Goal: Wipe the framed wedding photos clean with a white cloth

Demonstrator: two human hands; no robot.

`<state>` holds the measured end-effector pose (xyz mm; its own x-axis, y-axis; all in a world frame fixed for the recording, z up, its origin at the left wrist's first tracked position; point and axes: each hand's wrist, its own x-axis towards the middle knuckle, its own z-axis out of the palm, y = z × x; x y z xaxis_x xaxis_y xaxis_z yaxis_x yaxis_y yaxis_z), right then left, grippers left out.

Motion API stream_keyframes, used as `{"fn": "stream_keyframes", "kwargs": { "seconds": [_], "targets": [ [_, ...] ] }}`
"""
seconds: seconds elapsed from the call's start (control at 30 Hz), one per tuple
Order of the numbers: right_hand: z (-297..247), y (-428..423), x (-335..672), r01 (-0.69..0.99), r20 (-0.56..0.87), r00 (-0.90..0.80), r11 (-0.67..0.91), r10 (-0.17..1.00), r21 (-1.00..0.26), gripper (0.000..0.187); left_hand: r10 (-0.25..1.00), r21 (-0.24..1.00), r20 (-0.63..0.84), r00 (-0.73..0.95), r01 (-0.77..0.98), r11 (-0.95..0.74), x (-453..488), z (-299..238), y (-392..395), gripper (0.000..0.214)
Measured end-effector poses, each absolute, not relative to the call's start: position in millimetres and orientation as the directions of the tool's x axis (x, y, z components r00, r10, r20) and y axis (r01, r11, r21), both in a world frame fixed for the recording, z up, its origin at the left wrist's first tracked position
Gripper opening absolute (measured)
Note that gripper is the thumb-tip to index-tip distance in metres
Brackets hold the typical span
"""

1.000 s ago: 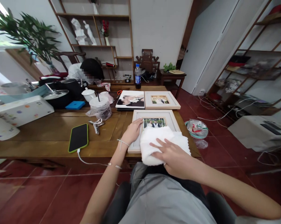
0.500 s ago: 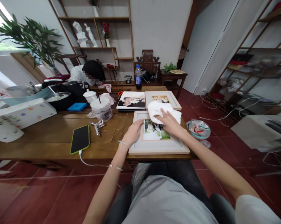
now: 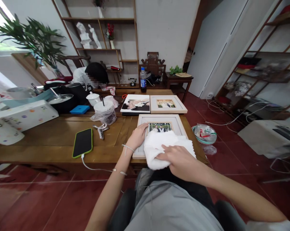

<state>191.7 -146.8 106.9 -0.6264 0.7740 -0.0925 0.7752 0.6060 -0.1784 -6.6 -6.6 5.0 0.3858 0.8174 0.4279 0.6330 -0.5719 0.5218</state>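
Note:
A picture frame (image 3: 181, 123) with a pale mount lies flat at the table's front edge, holding a photo (image 3: 160, 127) of two people. My left hand (image 3: 137, 136) rests on the frame's left side with its fingers stretched out flat. A fluffy white cloth (image 3: 157, 149) is bunched in my right hand (image 3: 177, 158), over the lower part of the frame. It covers the lower photo and hangs past the front edge. Behind lie a second framed photo (image 3: 181, 104) and a white-edged photo book (image 3: 136, 104), side by side.
A phone (image 3: 82, 143) on a white cable, a crumpled silvery piece (image 3: 101, 130), a bagged cup (image 3: 104, 109) and a blue box (image 3: 80, 109) stand to the left. A bottle (image 3: 143, 80) is at the back. Another person (image 3: 97, 73) bends low across the table. A bin (image 3: 204, 133) stands right.
My right hand has drawn the white cloth from the frame's top edge down toward me, uncovering the upper photo and the second frame. My left hand has stayed in place.

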Motion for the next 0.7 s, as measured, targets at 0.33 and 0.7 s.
{"fn": "stream_keyframes", "kwargs": {
  "seconds": [0.33,0.7],
  "targets": [
    [69.9,-90.1,211.1,0.795,0.002,-0.591,0.582,0.807,-0.170,0.076,0.809,0.554,0.428,0.402,0.591,-0.587,-7.9,2.8,-4.4,0.041],
    [72.9,-2.9,207.3,0.859,0.130,-0.511,0.502,0.850,0.099,0.071,0.813,0.532,0.420,0.403,0.617,-0.580,-8.8,1.9,-3.1,0.040]
  ]
}}
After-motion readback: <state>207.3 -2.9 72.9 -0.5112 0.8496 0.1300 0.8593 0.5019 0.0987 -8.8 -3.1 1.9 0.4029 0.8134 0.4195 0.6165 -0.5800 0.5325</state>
